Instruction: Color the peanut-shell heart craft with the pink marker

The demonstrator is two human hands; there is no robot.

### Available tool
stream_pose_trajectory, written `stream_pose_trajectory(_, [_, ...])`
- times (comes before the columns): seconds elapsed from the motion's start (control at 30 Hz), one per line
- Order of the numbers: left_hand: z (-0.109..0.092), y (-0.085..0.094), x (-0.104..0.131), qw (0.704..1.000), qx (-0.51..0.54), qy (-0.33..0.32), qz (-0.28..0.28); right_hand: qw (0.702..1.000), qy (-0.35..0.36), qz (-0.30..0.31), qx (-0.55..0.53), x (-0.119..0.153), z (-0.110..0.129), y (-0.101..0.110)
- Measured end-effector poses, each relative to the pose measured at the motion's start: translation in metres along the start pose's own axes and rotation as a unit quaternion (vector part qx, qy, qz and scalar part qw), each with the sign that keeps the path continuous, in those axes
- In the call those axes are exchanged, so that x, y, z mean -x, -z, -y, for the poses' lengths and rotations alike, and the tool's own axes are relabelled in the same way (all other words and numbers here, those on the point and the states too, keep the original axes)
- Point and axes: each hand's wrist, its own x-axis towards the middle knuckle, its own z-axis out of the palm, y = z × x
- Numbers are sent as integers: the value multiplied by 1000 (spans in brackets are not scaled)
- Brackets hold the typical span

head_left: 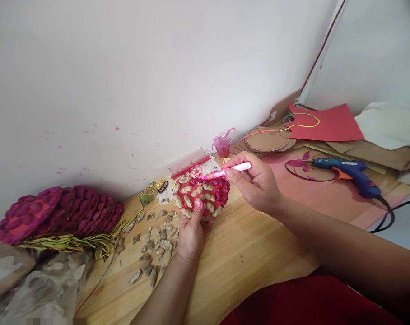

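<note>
My left hand (192, 230) grips a red disc covered with peanuts (191, 194) by its lower edge, thumb on top. Several peanuts along its upper and right side are coated in wet magenta paint; the others are bare. Between the fingers and thumb of my right hand (254, 183) is a white-handled paintbrush (237, 168), its pink-stained tip touching the peanuts at the disc's upper edge. Behind the disc, a clear cup of magenta paint (222, 146) stands near the wall.
Painted peanut discs (32, 212) lean in a row at left, with yellow-green cords (76, 241) before them. Loose peanuts and shells (157, 243) lie left of my left arm. A blue glue gun (356, 174) rests at right, near cardboard discs (267, 137) and red paper (330, 124).
</note>
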Motion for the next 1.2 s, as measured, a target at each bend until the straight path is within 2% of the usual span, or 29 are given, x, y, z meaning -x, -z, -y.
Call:
stream_pose_trajectory(0.37, [4, 5, 0, 1000, -22, -3, 13, 999, 20, 27, 11, 1, 0, 1])
stream_pose_trajectory(0.57, [7, 9, 0, 998, -66, -1, 11, 988, 80, 50, 120, 1, 6, 0])
stream_pose_trajectory(0.77, [9, 11, 0, 995, -94, -17, 14, 982, 114, 48, 141, 2, 7, -2])
stream_pose_trajectory(0.9, [8, 10, 1, 994, -112, -16, 5, 973, 126, 65, 182, 3, 10, -3])
stream_pose_trajectory(1.03, [3, 5, 3, 991, -128, -23, 13, 971, 143, 56, 182, 4, 10, -4])
stream_pose_trajectory(1.2, [0, 1, 5, 995, -92, -29, 4, 971, 148, 56, 181, 4, 7, -4])
